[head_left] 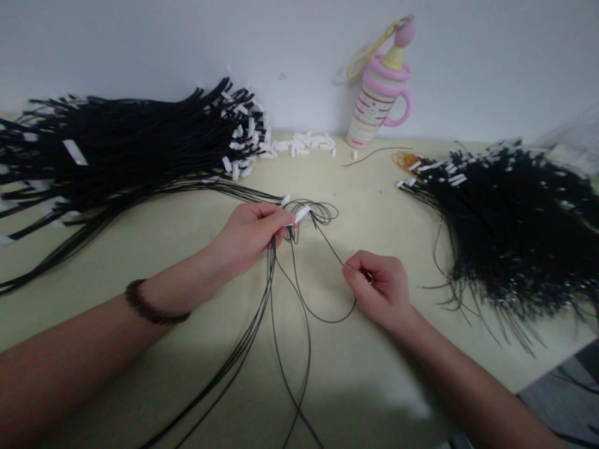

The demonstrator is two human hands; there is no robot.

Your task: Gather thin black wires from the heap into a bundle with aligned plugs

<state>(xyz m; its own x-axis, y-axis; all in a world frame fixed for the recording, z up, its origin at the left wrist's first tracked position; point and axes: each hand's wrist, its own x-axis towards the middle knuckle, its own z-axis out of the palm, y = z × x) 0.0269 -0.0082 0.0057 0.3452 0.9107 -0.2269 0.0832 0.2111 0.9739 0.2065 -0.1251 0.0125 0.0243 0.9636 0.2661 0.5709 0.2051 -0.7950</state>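
Note:
Near the middle of the table, my left hand (262,234) pinches several thin black wires (262,293) just behind a white connector (302,213). Those wires hang from its fingers toward the near edge. Beyond the fingertips lies a loose loop of thin wire (327,212). To the right, my right hand (379,284) is closed on a single thin black wire (330,245), which runs up to the white connector and curves back below the hand. Another white connector (285,200) lies just past my left hand, at the end of wires from the left bundle.
A big bundle of black cables (140,137) with white ends lies at the left. Loose white connectors (309,143) are scattered along the wall. A striped pink cup (372,112) stands behind. Orange rubber bands (405,160) and a second dark wire pile (519,231) are at the right.

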